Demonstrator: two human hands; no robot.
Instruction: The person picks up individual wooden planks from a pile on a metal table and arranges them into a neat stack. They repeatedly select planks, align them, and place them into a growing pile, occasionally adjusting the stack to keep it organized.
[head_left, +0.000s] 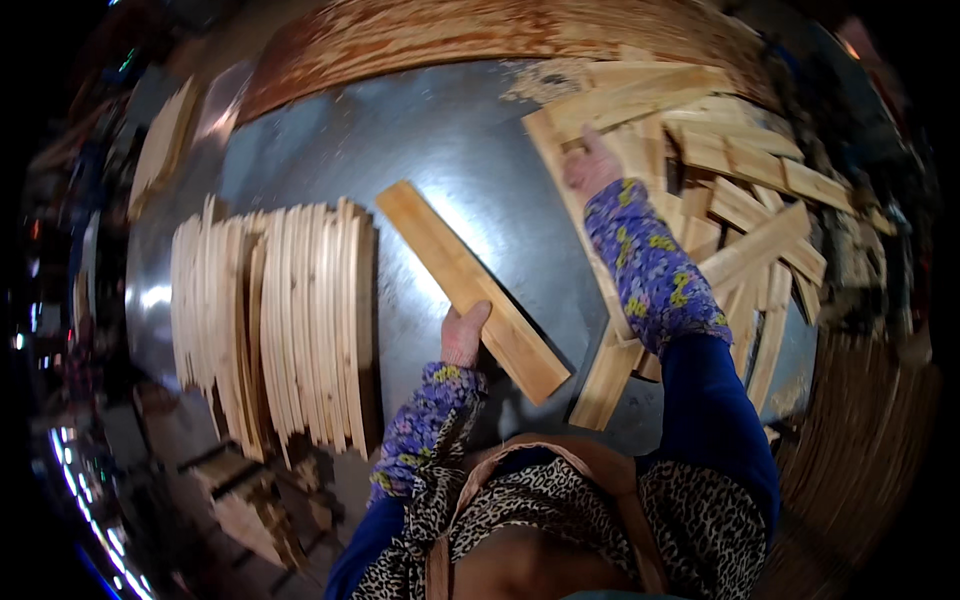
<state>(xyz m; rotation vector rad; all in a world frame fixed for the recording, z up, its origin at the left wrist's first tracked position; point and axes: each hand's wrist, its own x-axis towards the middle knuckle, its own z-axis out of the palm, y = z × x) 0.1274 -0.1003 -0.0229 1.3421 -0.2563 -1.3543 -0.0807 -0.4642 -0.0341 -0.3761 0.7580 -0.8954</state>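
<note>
My left hand (465, 332) is closed on a flat wooden board (440, 245), its thumb lying on the top face. The board slants over the metal tabletop (350, 130), its far end pointing up and to the left. On the right, my right hand (594, 165) reaches to a loose pile of boards (720, 240) and touches a long board (545, 150) at the pile's left edge. Its thumb and fingers are bent around that board's edge, partly hidden. Flowered sleeve covers reach to both wrists.
Two tight rows of upright-edged boards (310, 320) stand left of my left hand. A large rough wooden sheet (440, 40) runs along the table's far side. Another board stack (162, 150) sits at far left, and wood pieces (250, 510) lie lower left. Sawdust (540, 82) is scattered near the pile.
</note>
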